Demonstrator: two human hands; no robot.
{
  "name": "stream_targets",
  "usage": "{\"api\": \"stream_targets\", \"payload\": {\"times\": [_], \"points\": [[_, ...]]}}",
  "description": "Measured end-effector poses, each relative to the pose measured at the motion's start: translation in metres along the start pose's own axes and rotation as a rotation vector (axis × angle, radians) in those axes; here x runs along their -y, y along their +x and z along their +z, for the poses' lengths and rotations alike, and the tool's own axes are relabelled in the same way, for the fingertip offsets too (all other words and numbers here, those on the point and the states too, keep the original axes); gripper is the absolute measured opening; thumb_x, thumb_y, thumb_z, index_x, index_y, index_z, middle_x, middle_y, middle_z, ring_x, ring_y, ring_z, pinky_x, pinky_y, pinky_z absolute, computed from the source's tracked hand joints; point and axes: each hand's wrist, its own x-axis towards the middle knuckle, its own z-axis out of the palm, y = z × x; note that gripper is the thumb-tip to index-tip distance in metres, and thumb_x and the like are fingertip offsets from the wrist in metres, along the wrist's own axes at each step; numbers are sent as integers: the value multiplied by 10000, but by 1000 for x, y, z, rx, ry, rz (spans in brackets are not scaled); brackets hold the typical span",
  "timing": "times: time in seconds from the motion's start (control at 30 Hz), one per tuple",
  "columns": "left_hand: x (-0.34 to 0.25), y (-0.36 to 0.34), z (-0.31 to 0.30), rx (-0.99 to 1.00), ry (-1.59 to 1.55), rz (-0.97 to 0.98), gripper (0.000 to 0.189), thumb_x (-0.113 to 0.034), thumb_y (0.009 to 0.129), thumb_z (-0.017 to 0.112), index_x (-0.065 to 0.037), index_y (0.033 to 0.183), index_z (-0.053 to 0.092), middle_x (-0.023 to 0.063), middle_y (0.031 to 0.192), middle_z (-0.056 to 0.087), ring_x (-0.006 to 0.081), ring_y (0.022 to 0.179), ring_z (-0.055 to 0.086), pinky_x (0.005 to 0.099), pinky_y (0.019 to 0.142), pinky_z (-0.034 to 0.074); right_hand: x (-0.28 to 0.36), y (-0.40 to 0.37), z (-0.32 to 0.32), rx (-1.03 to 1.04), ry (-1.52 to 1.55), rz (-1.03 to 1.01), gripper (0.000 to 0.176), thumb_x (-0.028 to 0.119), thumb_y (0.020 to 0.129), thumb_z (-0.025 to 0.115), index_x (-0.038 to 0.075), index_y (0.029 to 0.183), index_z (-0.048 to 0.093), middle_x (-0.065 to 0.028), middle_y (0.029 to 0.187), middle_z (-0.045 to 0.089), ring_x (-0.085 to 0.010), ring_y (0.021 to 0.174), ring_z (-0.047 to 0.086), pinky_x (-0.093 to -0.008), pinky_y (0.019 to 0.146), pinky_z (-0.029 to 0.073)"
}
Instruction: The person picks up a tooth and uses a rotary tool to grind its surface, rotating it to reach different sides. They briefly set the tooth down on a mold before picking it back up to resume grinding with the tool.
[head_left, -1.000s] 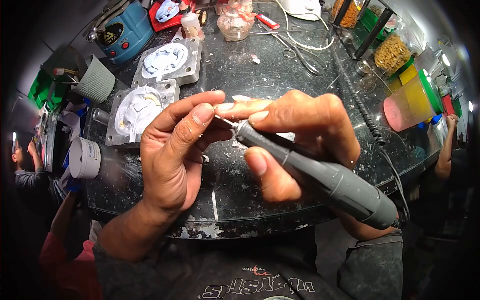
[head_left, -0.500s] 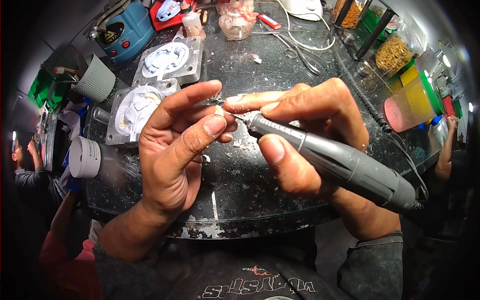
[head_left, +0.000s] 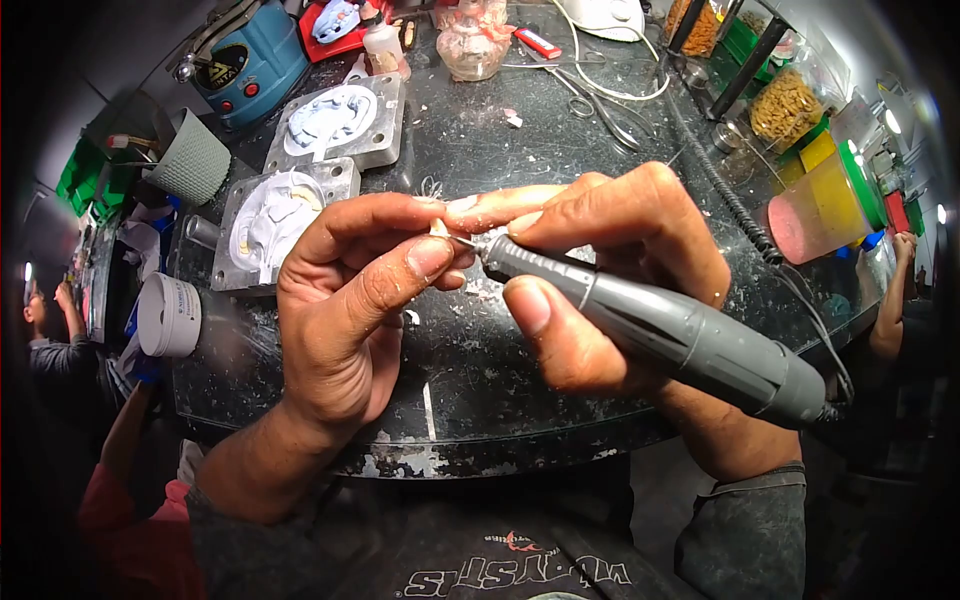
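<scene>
My left hand [head_left: 345, 290] pinches a small off-white, tooth-like piece [head_left: 438, 229] between thumb and fingertips. Wrapped in my right hand [head_left: 620, 260] is a grey rotary handpiece [head_left: 670, 325], slanting down to the right. Its thin bur [head_left: 462, 241] points left at the small piece; whether the two touch I cannot make out. The right index fingertip rests close beside the left fingertips. White dust coats the fingers and the handpiece's nose. Behind my left hand lie two metal flask halves [head_left: 345, 160] filled with whitish-blue moulds, the nearer one [head_left: 240, 275] partly covered by the fingers.
A blue machine [head_left: 260, 75], a grey woven pot [head_left: 195, 160] and a white tub [head_left: 170, 315] stand left. Scissors [head_left: 600, 105] lie at the back. A coiled cord [head_left: 720, 170] and a green-lidded jar with pink powder [head_left: 800, 225] are right. Other people's arms show at both sides.
My left index finger has come down from its raised position onto the small piece. The handpiece has shifted slightly left and down, with its bur nearer the left fingertips.
</scene>
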Motion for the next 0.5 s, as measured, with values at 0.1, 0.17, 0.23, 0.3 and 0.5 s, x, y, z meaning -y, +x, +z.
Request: {"api": "stream_targets", "payload": {"times": [0.1, 0.17, 0.23, 0.3, 0.5], "points": [[1, 0, -1, -11, -13, -14, 213, 33, 872, 629, 14, 1084, 622, 133, 1012, 689, 177, 888, 681, 283, 789, 561, -8, 0, 0, 23, -52, -113, 288, -7, 807, 654, -20, 1017, 457, -287, 1023, 637, -347, 1030, 652, -444, 888, 544], [0, 0, -1, -19, -43, -38, 216, 29, 873, 628, 14, 1088, 619, 130, 1007, 689, 177, 885, 681, 281, 788, 562, -8, 1, 1, 26, -32, -131, 314, -13, 796, 660, -25, 1030, 450, -276, 995, 638, -347, 1031, 653, -434, 883, 551], [0, 0, -1, -29, -73, -61, 218, 25, 875, 627, 14, 1092, 617, 128, 1002, 688, 178, 882, 681, 280, 787, 562, -6, 0, 3, 14, -23, -109, 313, -6, 801, 657, -21, 1033, 447, -269, 983, 639, -352, 1035, 651, -444, 889, 547], [0, 0, -2, -25, -70, -64, 224, 8, 880, 620, 12, 1104, 612, 130, 994, 686, 180, 877, 681, 277, 788, 560, -6, 0, 4, 5, -14, -89, 312, 1, 807, 655, -17, 1035, 444, -263, 970, 639, -358, 1039, 649, -453, 896, 543], [-28, 23, -21, 108, 64, 130, 243, -34, 862, 638, 33, 1094, 614, 142, 963, 674, 187, 938, 653, 295, 850, 530, -17, 8, -6, -93, -121, -178, 237, 115, 854, 607, -17, 994, 469, -194, 960, 661, -178, 753, 640, -325, 746, 535]]}}
